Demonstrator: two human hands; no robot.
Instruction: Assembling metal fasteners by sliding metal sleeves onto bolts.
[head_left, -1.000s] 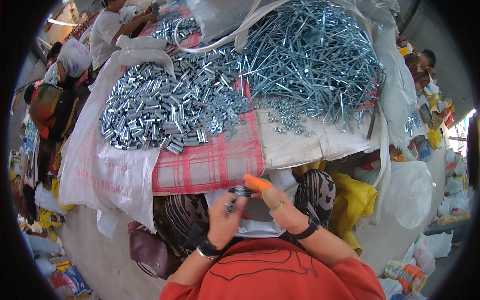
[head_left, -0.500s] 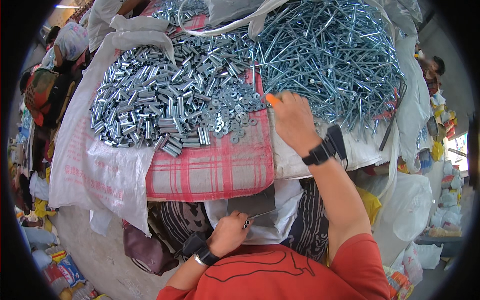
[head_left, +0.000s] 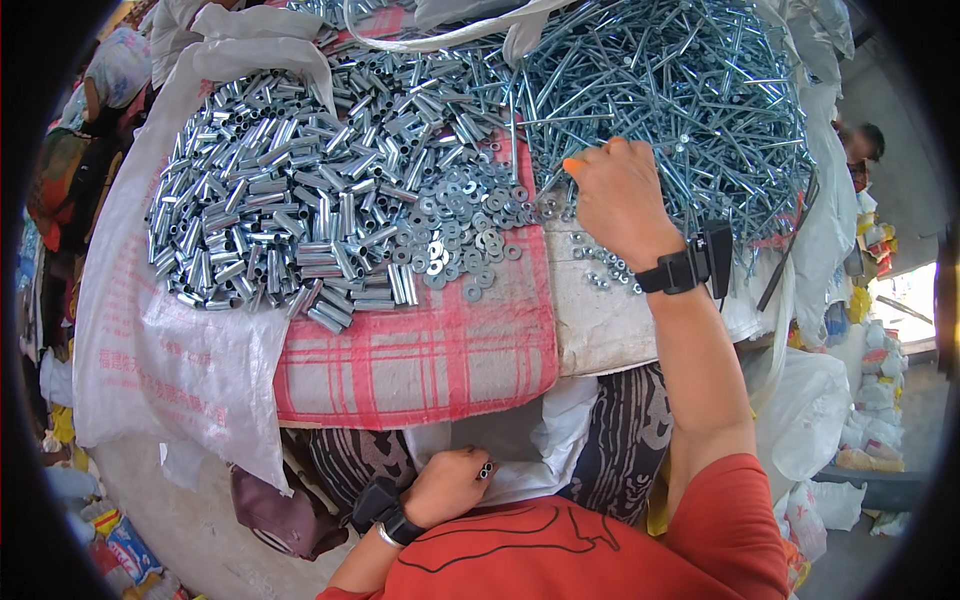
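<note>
My right hand (head_left: pixel 622 198) reaches over the near left edge of a heap of long, thin metal bolts (head_left: pixel 670 90). Its fingers curl downward, with orange covers on the thumb tip and a finger; whatever they pinch is hidden. Small nuts (head_left: pixel 597 272) lie beside that wrist. Close to my body, my left hand (head_left: pixel 452 487) is closed above my lap. Two small dark rings show at its fingers, and I cannot tell whether they are worn or held. Flat washers (head_left: pixel 462 232) are spread left of my right hand, beside a large heap of short metal sleeves (head_left: pixel 290 190).
A red-and-white checked cloth (head_left: pixel 420 365) covers the near middle of the work surface. White woven sacking (head_left: pixel 170 350) hangs over the left side. A dark rod (head_left: pixel 785 250) lies at the right edge. A white strap (head_left: pixel 440 40) crosses the far side. Other people sit nearby.
My right hand has moved a little farther right and away, uncovering the nuts beside its wrist. The thin rod that stuck out from my left hand no longer shows. The view has shifted slightly.
</note>
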